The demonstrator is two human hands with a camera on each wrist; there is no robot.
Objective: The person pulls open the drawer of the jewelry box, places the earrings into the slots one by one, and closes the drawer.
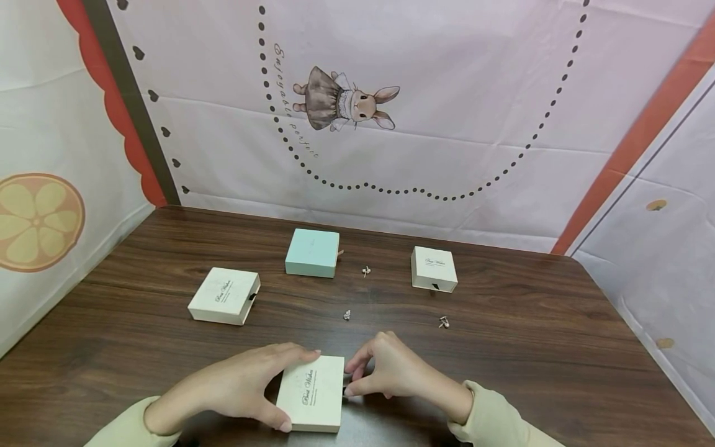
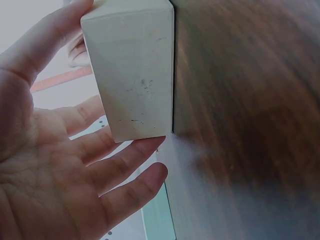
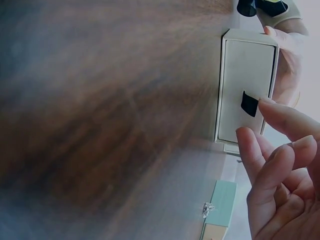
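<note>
At the near side of the brown table [image 1: 530, 366], directly before the person, lies the near white box [image 1: 313, 394] with the words "Best Wishes" on its top, and both hands are busy with it. The left hand [image 1: 240, 379] is spread wide and holds this box from its left end, the thumb at the near corner and a finger at the far corner. At the right end, the right hand [image 1: 388, 372] has bent fingers with a narrow gap to the thumb; the thumb tip seems to touch the black tab [image 3: 249, 104] of the drawer front [image 3: 250, 65], but whether the tab is truly pinched, I cannot tell. The drawer looks closed, so I judge that the step in hand is opening it; the next move calls for a firm pinch and a straight pull to the right, with the left hand steadying the cover. Beyond the hands lie a small shiny piece [image 1: 347, 315] and, more to the right, a second shiny piece [image 1: 444, 322]. Farther stand a left white box [image 1: 220, 295], a teal box [image 1: 313, 248] with a third shiny piece [image 1: 365, 271] near it, and a smaller white box [image 1: 434, 267]. Behind everything hangs a pale cloth [image 1: 475, 112].
</note>
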